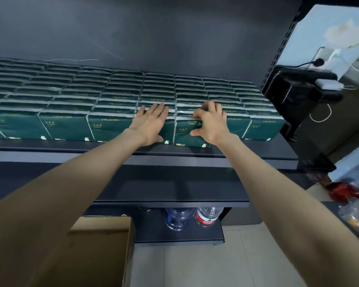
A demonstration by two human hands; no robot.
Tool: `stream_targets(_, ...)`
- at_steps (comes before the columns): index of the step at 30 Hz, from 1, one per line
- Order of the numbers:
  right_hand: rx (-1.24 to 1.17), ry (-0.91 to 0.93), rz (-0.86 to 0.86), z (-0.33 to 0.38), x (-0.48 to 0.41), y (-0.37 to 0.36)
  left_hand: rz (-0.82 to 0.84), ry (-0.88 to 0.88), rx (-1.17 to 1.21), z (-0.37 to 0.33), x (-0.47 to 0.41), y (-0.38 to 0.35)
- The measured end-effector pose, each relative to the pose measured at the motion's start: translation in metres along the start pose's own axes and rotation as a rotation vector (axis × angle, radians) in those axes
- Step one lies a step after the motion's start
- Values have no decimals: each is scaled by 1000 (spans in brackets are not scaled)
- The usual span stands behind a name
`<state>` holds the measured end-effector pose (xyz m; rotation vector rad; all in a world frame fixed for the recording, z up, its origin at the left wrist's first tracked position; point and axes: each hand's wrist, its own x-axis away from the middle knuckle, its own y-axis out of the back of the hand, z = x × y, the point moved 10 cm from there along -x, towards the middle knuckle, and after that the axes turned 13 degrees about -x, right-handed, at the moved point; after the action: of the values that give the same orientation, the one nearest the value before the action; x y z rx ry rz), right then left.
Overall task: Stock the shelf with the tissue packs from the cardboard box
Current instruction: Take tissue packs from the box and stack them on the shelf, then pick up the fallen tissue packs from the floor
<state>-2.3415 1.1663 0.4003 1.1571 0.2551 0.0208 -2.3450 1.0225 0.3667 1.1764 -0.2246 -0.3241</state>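
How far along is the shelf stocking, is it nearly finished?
Nearly done, it seems. Done: the shelf is packed with rows of green tissue packs from back to front. In hand: the left hand presses flat on the front row while the right hand grips one pack that sticks out slightly. Left: pushing it flush; what the cardboard box holds is hidden.

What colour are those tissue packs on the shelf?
The tissue packs are dark green with whitish edges and pale lettering, clearest in the head view.
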Motion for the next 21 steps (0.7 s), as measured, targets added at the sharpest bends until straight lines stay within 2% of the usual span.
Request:
stream_targets(3,20,20,-15,1,0,-2,-10,1,-7,-1,-2,-4)
stream_targets(9,187,20,219,-4,-10,-29,2,-6,-11,-1,-7,-8)
stream_targets(18,244,-36,297,-1,-11,-32,36,-21,-27,0,-7,-5)
stream_targets(21,187,-68,326,11,-7,-16,35,-25,20,7,0,14)
